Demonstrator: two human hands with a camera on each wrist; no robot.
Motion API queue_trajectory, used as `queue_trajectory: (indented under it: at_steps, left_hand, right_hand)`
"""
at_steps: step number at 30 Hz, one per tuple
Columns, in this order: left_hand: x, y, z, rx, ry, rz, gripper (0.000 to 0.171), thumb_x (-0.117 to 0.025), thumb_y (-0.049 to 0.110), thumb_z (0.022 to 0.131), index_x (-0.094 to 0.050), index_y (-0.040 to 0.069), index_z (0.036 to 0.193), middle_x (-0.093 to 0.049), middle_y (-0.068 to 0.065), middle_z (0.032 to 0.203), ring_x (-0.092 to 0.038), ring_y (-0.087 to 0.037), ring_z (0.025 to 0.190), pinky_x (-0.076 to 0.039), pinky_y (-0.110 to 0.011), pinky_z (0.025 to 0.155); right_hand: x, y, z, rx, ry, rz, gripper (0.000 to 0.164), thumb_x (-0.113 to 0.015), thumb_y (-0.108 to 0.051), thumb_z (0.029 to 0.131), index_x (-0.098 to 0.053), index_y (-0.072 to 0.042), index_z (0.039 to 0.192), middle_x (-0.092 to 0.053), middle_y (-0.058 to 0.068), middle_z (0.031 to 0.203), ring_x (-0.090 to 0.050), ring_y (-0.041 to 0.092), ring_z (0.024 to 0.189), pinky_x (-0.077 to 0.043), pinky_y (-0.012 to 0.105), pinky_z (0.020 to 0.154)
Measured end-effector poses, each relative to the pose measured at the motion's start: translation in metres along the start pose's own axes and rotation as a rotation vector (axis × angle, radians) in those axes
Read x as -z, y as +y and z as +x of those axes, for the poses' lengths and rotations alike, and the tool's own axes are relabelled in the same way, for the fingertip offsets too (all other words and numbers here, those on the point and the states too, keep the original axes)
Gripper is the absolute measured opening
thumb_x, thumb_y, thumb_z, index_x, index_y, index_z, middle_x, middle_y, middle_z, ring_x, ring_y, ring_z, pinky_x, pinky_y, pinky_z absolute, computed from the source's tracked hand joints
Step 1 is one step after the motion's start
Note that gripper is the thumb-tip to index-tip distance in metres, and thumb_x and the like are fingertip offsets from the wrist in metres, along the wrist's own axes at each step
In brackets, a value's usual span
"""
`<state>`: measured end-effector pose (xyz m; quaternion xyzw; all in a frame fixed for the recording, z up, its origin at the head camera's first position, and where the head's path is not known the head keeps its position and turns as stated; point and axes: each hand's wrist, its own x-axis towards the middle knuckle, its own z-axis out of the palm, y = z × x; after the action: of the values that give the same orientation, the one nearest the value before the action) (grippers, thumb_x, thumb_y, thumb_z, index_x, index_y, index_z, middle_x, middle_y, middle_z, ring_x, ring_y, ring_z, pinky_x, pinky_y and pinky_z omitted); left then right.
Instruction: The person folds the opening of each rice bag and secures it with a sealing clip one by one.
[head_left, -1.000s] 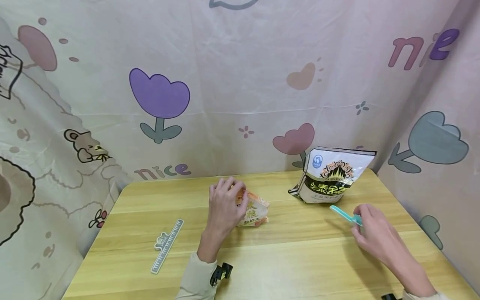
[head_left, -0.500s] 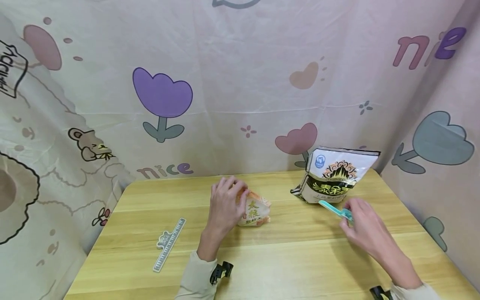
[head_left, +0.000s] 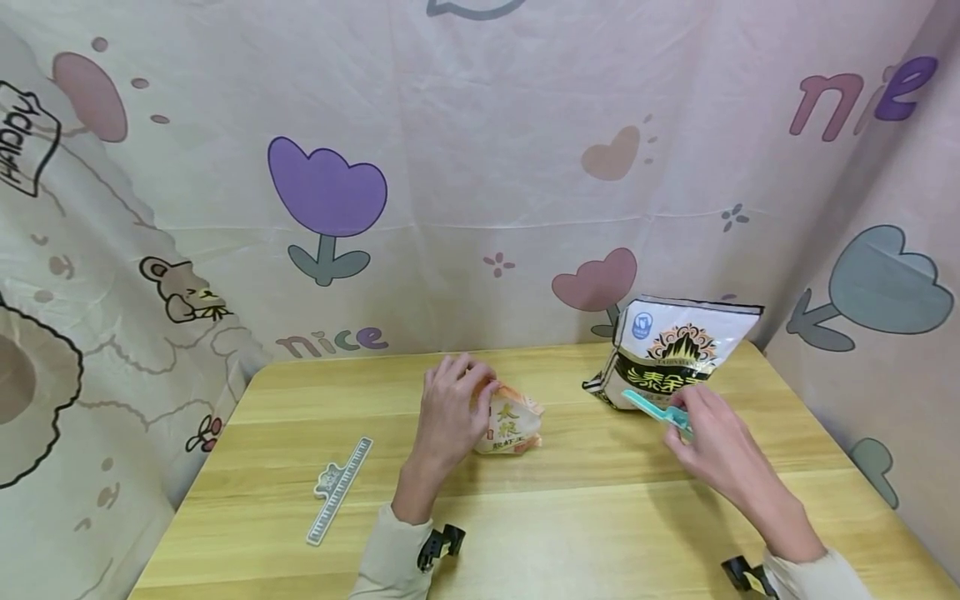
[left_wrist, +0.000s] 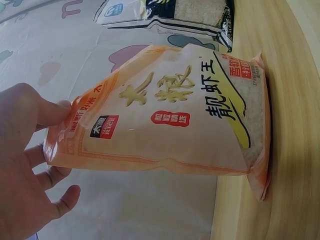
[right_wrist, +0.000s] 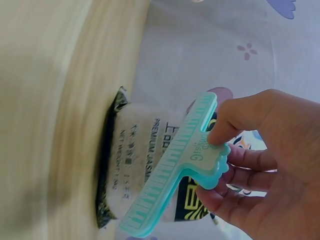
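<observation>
In the left wrist view an orange-and-white rice bag (left_wrist: 165, 115) stands on the table, its narrow top pinched between the thumb and fingers of my left hand (left_wrist: 30, 160). From the head, that left hand (head_left: 453, 417) covers part of the same bag (head_left: 510, 421). My right hand (head_left: 716, 437) holds a teal bag clip (head_left: 651, 406) by its scalloped handle. Seen from the right wrist, the thumb lies on one face of the clip (right_wrist: 172, 170) with fingers behind it. A white-and-black rice bag (head_left: 675, 350) stands just behind the clip; whether they touch I cannot tell.
A grey-white bag clip (head_left: 337, 492) lies on the left part of the wooden table (head_left: 555, 533). Patterned cloth (head_left: 450, 167) hangs behind the table and along both sides.
My right hand has moved left and slightly away from me with the teal bag clip, which now overlaps the white-and-black bag's lower front. My left hand stays on the orange bag.
</observation>
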<state>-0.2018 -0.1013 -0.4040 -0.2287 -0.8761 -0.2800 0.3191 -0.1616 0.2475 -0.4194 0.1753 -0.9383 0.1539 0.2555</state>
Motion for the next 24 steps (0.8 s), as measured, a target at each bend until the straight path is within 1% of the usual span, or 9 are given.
queue_trajectory:
  at_steps: [7, 13, 16, 20, 24]
  left_hand:
    - [0.001, -0.001, 0.0, 0.002, -0.009, -0.026, 0.005, -0.07, 0.016, 0.085, -0.066, 0.019, 0.087, -0.057, 0.007, 0.091, -0.047, -0.016, 0.086, -0.035, -0.038, 0.079]
    - [0.002, -0.002, 0.0, 0.011, -0.027, -0.08, 0.004, -0.068, 0.017, 0.087, -0.066, 0.018, 0.09, -0.057, 0.006, 0.093, -0.049, -0.016, 0.09, -0.036, -0.039, 0.079]
    - [0.003, -0.003, 0.0, 0.02, -0.038, -0.11, 0.004, -0.067, 0.019, 0.088, -0.066, 0.017, 0.091, -0.058, 0.006, 0.094, -0.05, -0.016, 0.093, -0.037, -0.039, 0.08]
    - [0.004, -0.004, 0.0, 0.031, -0.05, -0.117, 0.005, -0.066, 0.019, 0.089, -0.066, 0.016, 0.093, -0.06, 0.005, 0.096, -0.052, -0.016, 0.096, -0.038, -0.039, 0.082]
    - [0.006, -0.005, 0.001, 0.035, -0.046, -0.11, 0.004, -0.067, 0.016, 0.088, -0.066, 0.016, 0.092, -0.06, 0.005, 0.095, -0.052, -0.016, 0.096, -0.039, -0.039, 0.084]
  right_hand:
    - [0.0, -0.009, 0.014, 0.002, -0.002, 0.033, 0.025, -0.069, -0.006, 0.071, -0.057, -0.005, 0.093, -0.053, 0.003, 0.085, -0.046, 0.016, 0.072, -0.042, 0.034, 0.06]
    - [-0.002, -0.016, 0.027, 0.019, -0.004, 0.065, 0.024, -0.069, -0.007, 0.074, -0.059, -0.005, 0.095, -0.053, 0.002, 0.086, -0.045, 0.013, 0.069, -0.042, 0.031, 0.059]
    - [-0.004, -0.019, 0.032, 0.034, -0.007, 0.074, 0.024, -0.071, -0.005, 0.075, -0.06, -0.003, 0.097, -0.055, 0.004, 0.087, -0.049, 0.015, 0.07, -0.043, 0.032, 0.06]
    - [-0.008, -0.021, 0.037, 0.043, -0.016, 0.089, 0.026, -0.073, -0.003, 0.075, -0.061, -0.001, 0.099, -0.058, 0.007, 0.092, -0.054, 0.02, 0.076, -0.046, 0.038, 0.064]
    - [-0.01, -0.026, 0.041, 0.047, -0.012, 0.098, 0.027, -0.073, -0.004, 0.076, -0.062, -0.002, 0.1, -0.057, 0.007, 0.094, -0.054, 0.019, 0.077, -0.047, 0.038, 0.065]
